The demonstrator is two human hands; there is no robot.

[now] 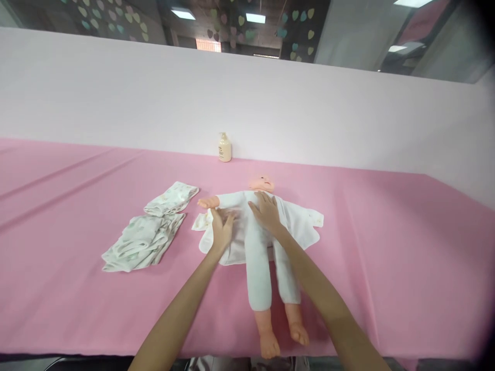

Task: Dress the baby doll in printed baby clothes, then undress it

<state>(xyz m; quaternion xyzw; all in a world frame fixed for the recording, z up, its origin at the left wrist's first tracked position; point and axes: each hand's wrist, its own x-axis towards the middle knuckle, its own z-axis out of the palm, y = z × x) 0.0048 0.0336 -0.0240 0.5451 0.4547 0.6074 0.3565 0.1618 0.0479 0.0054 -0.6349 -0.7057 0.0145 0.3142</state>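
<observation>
A baby doll [258,273] with a white cloth body lies on its back, head away from me, feet near the front edge. Beneath it a white baby shirt [233,255] is spread out, a sleeve to each side. On the left the doll's arm lies outside the shirt; its other arm is not visible. My right hand [266,212] rests open and flat on the doll's chest. Beside the doll's left side in view, my left hand [221,231] touches the shirt, thumb and fingers apart. Its fingertips are slightly blurred and partly covered.
A pink sheet [386,247] covers the table. Folded printed baby clothes [145,241] lie to the left, with a smaller folded cloth [172,198] behind them. A cream pump bottle [225,148] stands against the white wall [154,98].
</observation>
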